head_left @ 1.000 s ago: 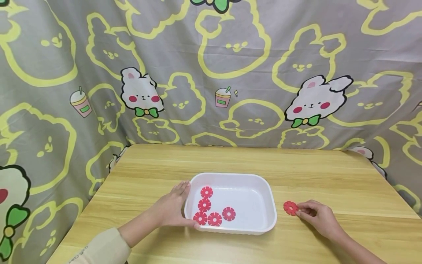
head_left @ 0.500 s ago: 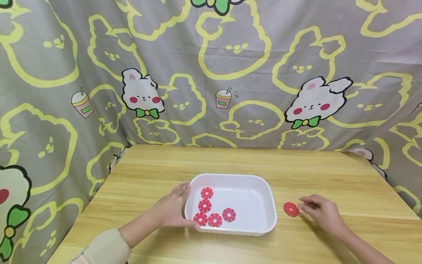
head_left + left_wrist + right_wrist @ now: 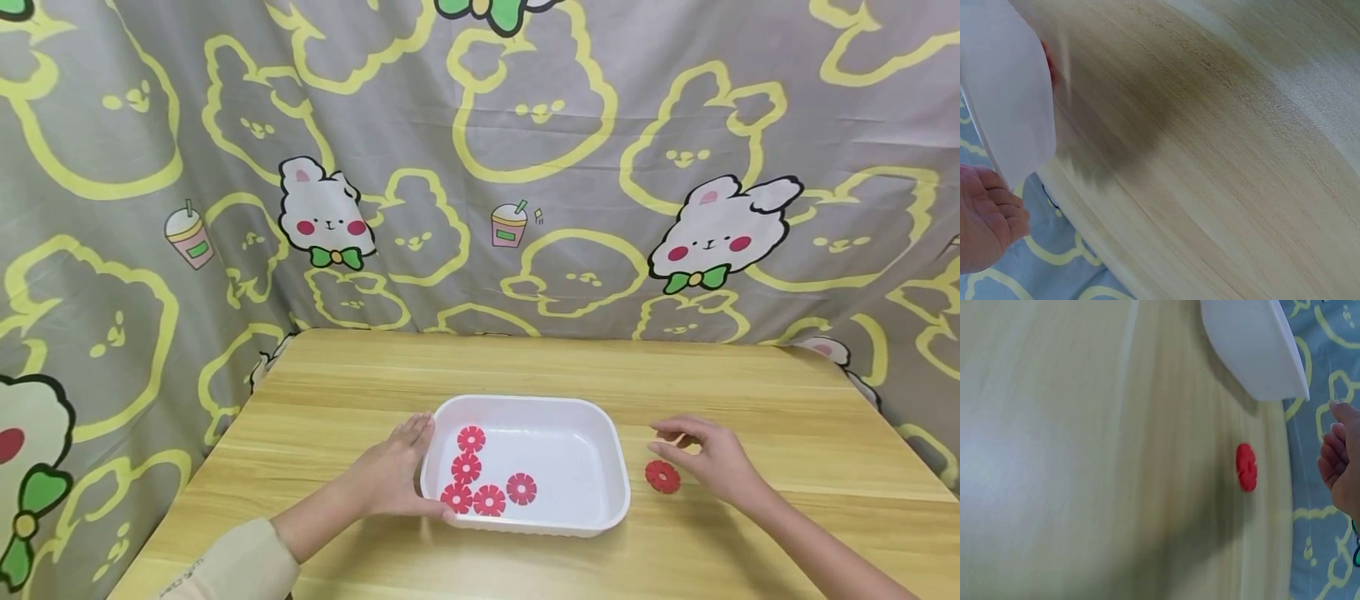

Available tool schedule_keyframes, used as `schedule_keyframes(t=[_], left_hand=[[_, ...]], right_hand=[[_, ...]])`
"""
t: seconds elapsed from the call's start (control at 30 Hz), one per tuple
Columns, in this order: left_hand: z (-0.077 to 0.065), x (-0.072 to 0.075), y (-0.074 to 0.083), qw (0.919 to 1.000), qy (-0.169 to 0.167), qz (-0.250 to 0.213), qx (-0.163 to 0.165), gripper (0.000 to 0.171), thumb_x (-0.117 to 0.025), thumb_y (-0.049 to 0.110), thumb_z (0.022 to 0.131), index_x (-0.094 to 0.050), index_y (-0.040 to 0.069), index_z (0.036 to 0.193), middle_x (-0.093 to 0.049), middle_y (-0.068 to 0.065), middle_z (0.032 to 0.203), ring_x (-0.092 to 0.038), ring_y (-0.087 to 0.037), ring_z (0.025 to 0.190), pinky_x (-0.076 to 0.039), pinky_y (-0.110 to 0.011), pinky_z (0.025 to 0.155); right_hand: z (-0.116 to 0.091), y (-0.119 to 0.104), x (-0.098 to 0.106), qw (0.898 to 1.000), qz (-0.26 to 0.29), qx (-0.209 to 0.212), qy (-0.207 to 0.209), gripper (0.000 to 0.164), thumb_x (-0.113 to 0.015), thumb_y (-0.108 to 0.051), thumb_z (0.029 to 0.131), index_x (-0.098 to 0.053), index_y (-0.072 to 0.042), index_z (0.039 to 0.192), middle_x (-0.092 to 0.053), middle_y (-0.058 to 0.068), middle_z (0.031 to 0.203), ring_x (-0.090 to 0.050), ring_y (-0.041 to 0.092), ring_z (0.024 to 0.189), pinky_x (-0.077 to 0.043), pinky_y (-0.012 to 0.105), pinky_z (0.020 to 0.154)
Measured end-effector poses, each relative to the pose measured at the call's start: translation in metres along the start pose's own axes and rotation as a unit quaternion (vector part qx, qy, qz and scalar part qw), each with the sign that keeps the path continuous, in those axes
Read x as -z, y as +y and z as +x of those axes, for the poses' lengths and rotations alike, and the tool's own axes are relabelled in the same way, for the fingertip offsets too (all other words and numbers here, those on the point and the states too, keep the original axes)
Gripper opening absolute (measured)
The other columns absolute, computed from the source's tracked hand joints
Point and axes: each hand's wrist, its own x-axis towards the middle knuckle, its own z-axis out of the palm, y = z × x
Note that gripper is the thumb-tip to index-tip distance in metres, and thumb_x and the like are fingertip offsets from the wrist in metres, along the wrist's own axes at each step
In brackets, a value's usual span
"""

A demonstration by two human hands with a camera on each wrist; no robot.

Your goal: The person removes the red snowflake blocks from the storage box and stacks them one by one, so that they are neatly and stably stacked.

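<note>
In the head view, a white plastic tub (image 3: 525, 527) stands mid-table with several red notched discs (image 3: 521, 489) lying inside, mostly toward its left end. My left hand (image 3: 393, 471) holds the tub's left end, the thumb at the near rim and the fingers along the left side. Another red notched disc (image 3: 663, 477) with a centre hole lies on the table right of the tub. My right hand (image 3: 708, 454) hovers just above and beside this disc, thumb and fingers apart and nothing between them. The right wrist view shows the disc (image 3: 1247, 467) below the hand (image 3: 1342, 459).
The wood-grain table (image 3: 360, 367) runs back to a grey curtain (image 3: 420, 108) with yellow outlines and white rabbit prints. That curtain also closes off the left side. A pale sleeve (image 3: 236, 558) covers the left forearm.
The right hand has let go of the loose red disc and moved up and left over it. The disc stays on the table. The left hand and tub have not moved.
</note>
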Motion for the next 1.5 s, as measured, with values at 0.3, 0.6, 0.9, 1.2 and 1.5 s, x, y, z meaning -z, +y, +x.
schedule_keyframes(t=[0.3, 0.6, 0.9, 1.2, 1.5], left_hand=[[0.001, 0.000, -0.002, 0.9999, -0.001, 0.012, -0.006, 0.121, -0.063, 0.076, 0.061, -0.030, -0.010, 0.140, -0.031, -0.028, 0.146, -0.030, -0.041, 0.136, -0.035, -0.048, 0.109], [0.001, -0.001, 0.000, 0.9999, -0.002, 0.008, -0.006, 0.120, -0.063, 0.075, 0.062, -0.030, -0.010, 0.140, -0.030, -0.028, 0.146, -0.030, -0.042, 0.135, -0.035, -0.049, 0.108], [0.000, 0.000, 0.000, 0.9999, -0.001, 0.015, -0.007, 0.121, -0.063, 0.076, 0.061, -0.031, -0.010, 0.140, -0.031, -0.028, 0.146, -0.030, -0.042, 0.135, -0.037, -0.049, 0.107], [0.000, -0.002, -0.001, 0.9999, -0.001, 0.014, -0.002, 0.122, -0.062, 0.077, 0.060, -0.029, -0.008, 0.141, -0.028, -0.027, 0.147, -0.029, -0.041, 0.136, -0.038, -0.049, 0.106], [0.001, -0.002, -0.002, 0.9998, 0.000, 0.020, -0.005, 0.123, -0.061, 0.078, 0.060, -0.029, -0.009, 0.141, -0.029, -0.027, 0.147, -0.029, -0.041, 0.136, -0.033, -0.047, 0.110]], right_hand=[[0.015, -0.013, -0.012, 1.000, 0.012, 0.023, -0.012, 0.023, -0.077, -0.002, 0.069, -0.071, -0.003, 0.091, -0.069, 0.003, 0.086, -0.057, -0.001, 0.073, -0.052, 0.017, 0.062], [0.023, -0.027, -0.024, 0.996, 0.055, 0.050, -0.043, 0.023, -0.077, -0.003, 0.071, -0.071, -0.001, 0.092, -0.068, 0.011, 0.086, -0.056, 0.001, 0.078, -0.052, 0.019, 0.062], [0.032, -0.040, -0.041, 0.988, 0.076, 0.058, -0.123, 0.023, -0.076, -0.011, 0.075, -0.070, -0.001, 0.095, -0.067, 0.008, 0.086, -0.055, 0.000, 0.077, -0.053, 0.023, 0.064], [0.042, -0.047, -0.061, 0.979, 0.080, 0.061, -0.177, 0.028, -0.077, -0.017, 0.074, -0.070, -0.001, 0.095, -0.068, 0.007, 0.085, -0.059, 0.016, 0.077, -0.052, 0.022, 0.068], [0.041, -0.050, -0.086, 0.964, 0.087, 0.058, -0.244, 0.031, -0.078, -0.017, 0.073, -0.070, 0.002, 0.096, -0.068, 0.010, 0.085, -0.058, 0.023, 0.078, -0.052, 0.024, 0.070]])
